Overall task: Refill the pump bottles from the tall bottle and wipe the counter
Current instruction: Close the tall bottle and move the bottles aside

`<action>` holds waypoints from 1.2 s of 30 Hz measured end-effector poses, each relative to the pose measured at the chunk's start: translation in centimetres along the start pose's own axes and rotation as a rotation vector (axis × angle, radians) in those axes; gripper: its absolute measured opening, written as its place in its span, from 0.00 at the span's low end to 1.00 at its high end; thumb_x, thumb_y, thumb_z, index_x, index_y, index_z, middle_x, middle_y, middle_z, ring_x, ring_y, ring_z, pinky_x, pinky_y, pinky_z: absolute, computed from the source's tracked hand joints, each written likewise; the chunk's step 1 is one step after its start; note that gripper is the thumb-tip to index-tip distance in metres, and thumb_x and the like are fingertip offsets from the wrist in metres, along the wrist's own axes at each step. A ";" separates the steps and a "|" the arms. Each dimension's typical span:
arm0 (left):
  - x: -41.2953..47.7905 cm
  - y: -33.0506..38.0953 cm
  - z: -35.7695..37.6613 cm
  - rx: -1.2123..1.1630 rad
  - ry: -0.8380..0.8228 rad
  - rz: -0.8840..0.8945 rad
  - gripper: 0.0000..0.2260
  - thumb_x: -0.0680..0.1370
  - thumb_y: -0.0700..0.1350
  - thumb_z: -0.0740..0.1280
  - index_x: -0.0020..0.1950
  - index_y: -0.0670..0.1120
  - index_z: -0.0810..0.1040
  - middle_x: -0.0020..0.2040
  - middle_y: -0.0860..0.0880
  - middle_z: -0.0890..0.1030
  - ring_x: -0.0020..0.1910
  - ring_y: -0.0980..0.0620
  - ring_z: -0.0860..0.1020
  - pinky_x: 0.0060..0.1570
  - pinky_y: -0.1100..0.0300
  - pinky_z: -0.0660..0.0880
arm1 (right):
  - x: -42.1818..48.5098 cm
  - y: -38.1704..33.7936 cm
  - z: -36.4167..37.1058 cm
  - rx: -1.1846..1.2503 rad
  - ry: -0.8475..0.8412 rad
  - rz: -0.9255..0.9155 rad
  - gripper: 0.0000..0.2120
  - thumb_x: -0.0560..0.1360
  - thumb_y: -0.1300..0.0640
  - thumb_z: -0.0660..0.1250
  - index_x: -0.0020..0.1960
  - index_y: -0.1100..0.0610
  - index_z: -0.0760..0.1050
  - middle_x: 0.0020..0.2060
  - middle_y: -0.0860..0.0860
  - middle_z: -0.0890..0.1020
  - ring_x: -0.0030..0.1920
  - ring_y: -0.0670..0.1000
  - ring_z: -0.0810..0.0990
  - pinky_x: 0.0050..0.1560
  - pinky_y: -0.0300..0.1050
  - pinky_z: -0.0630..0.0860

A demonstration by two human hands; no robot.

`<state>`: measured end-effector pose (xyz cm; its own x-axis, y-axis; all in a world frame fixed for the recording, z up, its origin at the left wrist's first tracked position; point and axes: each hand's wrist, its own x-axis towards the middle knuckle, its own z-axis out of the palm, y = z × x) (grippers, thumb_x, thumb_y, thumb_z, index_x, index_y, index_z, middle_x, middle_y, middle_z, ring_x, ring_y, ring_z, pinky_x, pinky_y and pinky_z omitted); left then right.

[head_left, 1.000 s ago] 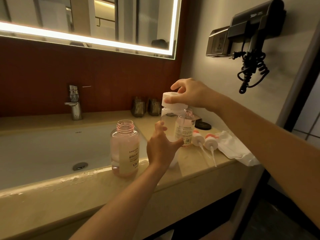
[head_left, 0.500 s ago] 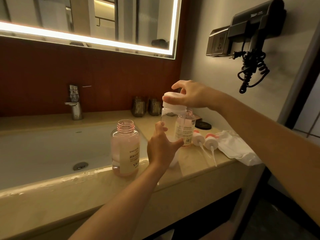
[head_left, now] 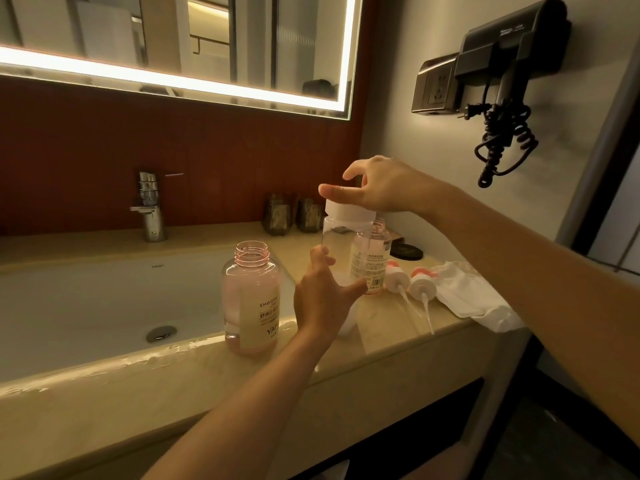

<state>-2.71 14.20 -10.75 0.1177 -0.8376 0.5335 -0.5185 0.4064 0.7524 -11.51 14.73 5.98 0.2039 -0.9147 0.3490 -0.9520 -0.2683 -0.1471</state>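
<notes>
Centre of frame: the tall bottle (head_left: 337, 244), clear-walled and apparently nearly empty, stands on the counter (head_left: 388, 337) at the sink's right end. The left hand (head_left: 322, 299) wraps its lower body, thumb on the near side and fingertips on the far side. The right hand (head_left: 384, 188) closes from above on the white cap (head_left: 349, 214), thumb stretched along the near rim. The bottle is probably light, with thin plastic walls that flex under pressure. It is best held low on the body for steadiness, with any turning applied at the cap. Wet streaks along the counter's front edge suggest a slippery base. Left of centre, an open pump bottle (head_left: 251, 296) with pinkish contents stands at the basin's edge, close beside the left wrist, where it could be knocked. A second pump bottle (head_left: 372, 258) stands directly behind the tall one. At right of centre, two pump heads (head_left: 394, 277) lie with their tubes pointing toward the front edge, beside a white cloth (head_left: 467, 296). Further back are two dark tumblers (head_left: 277, 216) and the faucet (head_left: 150, 209). At upper right is a wall-mounted hair dryer (head_left: 509, 46).
</notes>
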 end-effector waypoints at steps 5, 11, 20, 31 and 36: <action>-0.1 0.0 0.1 0.007 0.005 0.002 0.32 0.66 0.54 0.75 0.64 0.47 0.65 0.58 0.51 0.76 0.51 0.52 0.77 0.44 0.62 0.73 | -0.4 0.1 -1.5 0.238 -0.224 -0.034 0.28 0.72 0.47 0.67 0.69 0.52 0.65 0.66 0.52 0.69 0.59 0.50 0.69 0.55 0.41 0.66; -0.2 0.1 -0.1 0.006 -0.007 0.002 0.32 0.66 0.54 0.75 0.64 0.47 0.64 0.58 0.51 0.76 0.51 0.52 0.77 0.43 0.62 0.72 | 0.1 -0.5 0.6 -0.098 -0.057 0.118 0.39 0.68 0.28 0.55 0.67 0.56 0.67 0.60 0.53 0.75 0.52 0.51 0.72 0.49 0.44 0.71; -0.2 0.1 -0.2 0.005 -0.019 0.008 0.32 0.66 0.54 0.75 0.63 0.46 0.65 0.58 0.50 0.76 0.49 0.52 0.77 0.43 0.63 0.72 | -0.6 0.3 -1.8 0.256 -0.306 -0.007 0.28 0.73 0.48 0.66 0.71 0.50 0.62 0.68 0.52 0.68 0.58 0.50 0.69 0.54 0.43 0.71; -0.3 0.2 -0.3 0.024 -0.029 -0.001 0.31 0.67 0.54 0.74 0.63 0.46 0.65 0.58 0.50 0.76 0.49 0.51 0.77 0.42 0.64 0.71 | 0.4 1.1 -0.2 -0.089 0.099 0.035 0.35 0.69 0.29 0.53 0.59 0.56 0.74 0.53 0.52 0.78 0.49 0.49 0.75 0.45 0.43 0.70; -0.3 0.1 -0.3 0.025 -0.034 0.004 0.31 0.66 0.54 0.74 0.63 0.46 0.65 0.58 0.50 0.76 0.48 0.51 0.77 0.41 0.64 0.70 | -0.2 1.5 -1.1 0.210 -0.277 -0.127 0.27 0.73 0.45 0.65 0.70 0.50 0.64 0.65 0.50 0.70 0.56 0.47 0.69 0.44 0.33 0.67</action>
<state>-2.52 14.63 -10.70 0.0866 -0.8480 0.5229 -0.5403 0.4010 0.7398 -13.17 14.82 6.71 0.3988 -0.9095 0.1172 -0.8536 -0.4149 -0.3150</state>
